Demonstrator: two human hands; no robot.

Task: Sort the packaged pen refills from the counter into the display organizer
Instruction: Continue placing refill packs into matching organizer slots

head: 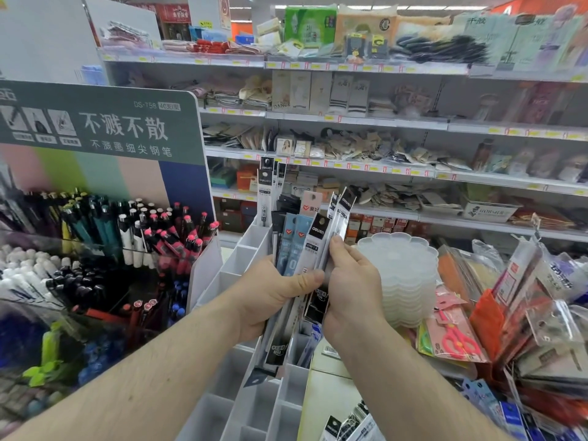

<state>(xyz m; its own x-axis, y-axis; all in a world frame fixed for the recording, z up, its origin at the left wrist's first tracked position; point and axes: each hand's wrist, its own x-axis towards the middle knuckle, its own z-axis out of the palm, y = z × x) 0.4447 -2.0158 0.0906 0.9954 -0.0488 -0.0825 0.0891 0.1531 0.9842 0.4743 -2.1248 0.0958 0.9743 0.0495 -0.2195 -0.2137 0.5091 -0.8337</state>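
My left hand [270, 294] grips a fanned bundle of packaged pen refills [302, 240], thumb across the front. My right hand [350, 281] pinches the right side of the same bundle, fingers on the white packs at its edge. The packs are long and narrow, with black, white and light blue headers. Below and behind the hands stands the white display organizer [241, 249] with several open compartments. A few refill packs [266, 186] stand upright in a far compartment. More refill packs [350, 423] lie on the counter at the bottom.
A pen display [105, 237] with a green sign [101, 122] fills the left. A stack of translucent flower-shaped trays [401, 275] sits right of my hands. Packaged scissors [455, 338] and hanging stationery packs [534, 313] crowd the right. Store shelves [381, 122] run behind.
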